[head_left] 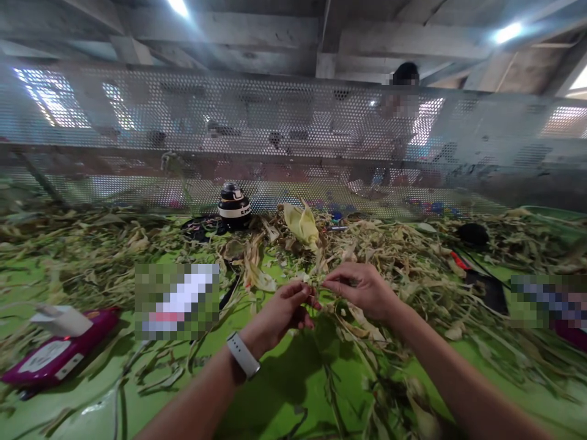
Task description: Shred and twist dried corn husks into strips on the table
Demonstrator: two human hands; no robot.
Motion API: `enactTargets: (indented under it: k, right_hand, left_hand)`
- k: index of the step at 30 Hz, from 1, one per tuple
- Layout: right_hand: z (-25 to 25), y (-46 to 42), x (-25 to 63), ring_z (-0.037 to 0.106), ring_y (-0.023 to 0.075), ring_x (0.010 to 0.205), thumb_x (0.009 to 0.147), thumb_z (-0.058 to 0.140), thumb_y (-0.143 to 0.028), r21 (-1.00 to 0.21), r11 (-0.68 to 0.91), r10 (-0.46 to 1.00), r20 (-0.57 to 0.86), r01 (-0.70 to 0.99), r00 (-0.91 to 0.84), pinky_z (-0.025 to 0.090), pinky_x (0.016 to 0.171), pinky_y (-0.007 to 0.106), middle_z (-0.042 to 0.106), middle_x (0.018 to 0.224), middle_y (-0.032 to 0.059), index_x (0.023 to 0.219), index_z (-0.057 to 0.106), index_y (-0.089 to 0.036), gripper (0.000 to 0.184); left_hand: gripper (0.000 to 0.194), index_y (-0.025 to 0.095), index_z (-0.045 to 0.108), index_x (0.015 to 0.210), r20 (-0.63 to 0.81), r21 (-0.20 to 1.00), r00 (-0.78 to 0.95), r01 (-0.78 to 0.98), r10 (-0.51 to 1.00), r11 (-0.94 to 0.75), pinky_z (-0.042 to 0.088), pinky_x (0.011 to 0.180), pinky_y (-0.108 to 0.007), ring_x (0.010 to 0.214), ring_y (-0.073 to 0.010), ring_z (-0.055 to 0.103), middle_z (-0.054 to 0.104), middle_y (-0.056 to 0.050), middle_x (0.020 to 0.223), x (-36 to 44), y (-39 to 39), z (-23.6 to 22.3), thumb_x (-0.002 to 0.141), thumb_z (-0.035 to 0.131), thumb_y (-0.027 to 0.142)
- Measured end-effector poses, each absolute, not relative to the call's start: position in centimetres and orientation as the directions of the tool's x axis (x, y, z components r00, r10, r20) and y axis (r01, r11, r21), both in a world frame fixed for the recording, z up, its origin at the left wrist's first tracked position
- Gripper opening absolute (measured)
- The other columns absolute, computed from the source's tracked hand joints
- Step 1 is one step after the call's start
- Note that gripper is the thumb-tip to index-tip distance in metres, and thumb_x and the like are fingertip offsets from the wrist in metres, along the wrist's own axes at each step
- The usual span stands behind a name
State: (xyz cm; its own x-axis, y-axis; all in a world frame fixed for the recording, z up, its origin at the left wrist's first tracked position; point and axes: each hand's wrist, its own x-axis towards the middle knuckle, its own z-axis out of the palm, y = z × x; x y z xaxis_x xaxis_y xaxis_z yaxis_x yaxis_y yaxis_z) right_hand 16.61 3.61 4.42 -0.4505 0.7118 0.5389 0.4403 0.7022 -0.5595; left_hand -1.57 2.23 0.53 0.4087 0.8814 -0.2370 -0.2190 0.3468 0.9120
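Over the middle of a green tabletop (284, 379), my left hand (287, 308) is closed, thumb and fingers pinched on a thin, pale green plant stem (320, 290). My right hand (362, 288) comes in from the right, its fingertips also pinched at this stem, close to the left fingertips. Its exact ends are blurred. Wilted leaves and stalks (394, 256) lie around and beneath both hands. Just beyond them a pale yellow leafy piece (301, 225) stands up from the heap. A light watch band (243, 354) circles my left wrist.
A magenta power bank (59, 354) with a white plug (62, 319) lies at left, near a cable. A black jar-shaped container (234, 206) stands behind the leaves. A perforated metal panel (275, 110) borders the table's back; a person (394, 122) is behind it.
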Motion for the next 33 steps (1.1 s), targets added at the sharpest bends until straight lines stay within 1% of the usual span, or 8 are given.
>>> enactTargets:
  k: [3,9,15,20,23,26,30,33]
  right_hand:
    - [4.5,3.7,16.8,0.060,0.0129,0.065,0.079,0.062,-0.025,-0.546,0.692,0.722,0.540,0.472,-0.433,0.045,0.059,0.022,0.067,0.071,0.0023,0.077,0.068,-0.018,0.010]
    - [4.8,3.7,17.0,0.057,0.0127,0.063,0.080,0.060,-0.024,-0.465,0.696,0.705,0.589,0.547,-0.395,0.042,0.059,0.023,0.064,0.069,0.0017,0.073,0.065,-0.019,0.010]
    - [4.7,4.0,17.2,0.054,0.0125,0.063,0.081,0.058,-0.025,-0.438,0.676,0.705,0.617,0.592,-0.350,0.041,0.060,0.023,0.061,0.067,0.0012,0.071,0.062,-0.019,0.013]
    - [4.7,4.1,17.3,0.053,0.0128,0.063,0.081,0.058,-0.023,-0.420,0.678,0.694,0.636,0.604,-0.337,0.040,0.061,0.023,0.060,0.067,0.0008,0.072,0.062,-0.019,0.011]
    - [4.7,4.1,17.4,0.053,0.0137,0.064,0.082,0.058,-0.024,-0.402,0.677,0.688,0.644,0.617,-0.335,0.040,0.061,0.024,0.059,0.066,0.0013,0.072,0.062,-0.019,0.011]
    - [4.6,4.2,17.4,0.054,0.0145,0.065,0.082,0.058,-0.026,-0.383,0.680,0.681,0.647,0.626,-0.343,0.040,0.061,0.025,0.059,0.067,0.0020,0.072,0.062,-0.020,0.013]
    - [4.4,4.3,17.4,0.055,0.0157,0.068,0.083,0.058,-0.027,-0.331,0.700,0.653,0.654,0.632,-0.381,0.041,0.063,0.026,0.061,0.069,0.0031,0.072,0.062,-0.020,0.013]
    - [4.5,4.4,17.5,0.055,0.0166,0.071,0.082,0.059,-0.026,-0.284,0.724,0.624,0.658,0.629,-0.422,0.041,0.066,0.027,0.061,0.070,0.0038,0.073,0.062,-0.020,0.011]
  left_hand:
    - [0.023,0.018,0.048,0.074,-0.198,0.930,0.399,-0.212,0.895,0.300,0.032,0.041,-0.015,0.044,-0.0053,0.049,0.054,0.005,0.057,-1.7,2.4,0.3,0.073,0.062,0.036]
    - [0.029,0.017,0.049,0.070,-0.037,0.994,0.335,-0.089,0.941,0.071,0.034,0.049,-0.019,0.049,-0.0069,0.044,0.049,0.005,0.054,-1.6,2.6,0.1,0.073,0.058,0.044]
    - [0.029,0.017,0.050,0.072,0.012,0.999,0.334,-0.046,0.943,0.004,0.040,0.058,-0.024,0.060,-0.0110,0.050,0.052,0.002,0.062,-1.7,2.8,0.3,0.073,0.056,0.045]
    - [0.024,0.018,0.050,0.073,0.083,0.986,0.336,0.107,0.938,-0.126,0.038,0.055,-0.023,0.056,-0.0115,0.048,0.052,0.001,0.060,-1.9,3.1,0.1,0.079,0.048,0.041]
    - [0.023,0.019,0.049,0.072,0.120,0.955,0.358,0.212,0.926,-0.206,0.037,0.054,-0.023,0.054,-0.0115,0.045,0.050,0.002,0.059,-1.9,2.9,0.2,0.082,0.044,0.039]
    - [0.022,0.019,0.049,0.070,0.189,0.898,0.321,0.326,0.928,-0.295,0.034,0.053,-0.024,0.054,-0.0119,0.042,0.047,0.002,0.058,-2.0,2.8,0.5,0.084,0.043,0.035]
    - [0.019,0.020,0.049,0.071,0.347,0.779,0.254,0.459,0.903,-0.428,0.034,0.059,-0.027,0.061,-0.0148,0.044,0.049,0.000,0.065,-2.5,3.0,0.6,0.085,0.039,0.027]
    - [0.018,0.020,0.047,0.073,0.420,0.668,0.240,0.571,0.875,-0.477,0.034,0.062,-0.029,0.066,-0.0171,0.046,0.051,-0.004,0.072,-3.0,3.3,0.6,0.086,0.035,0.023]
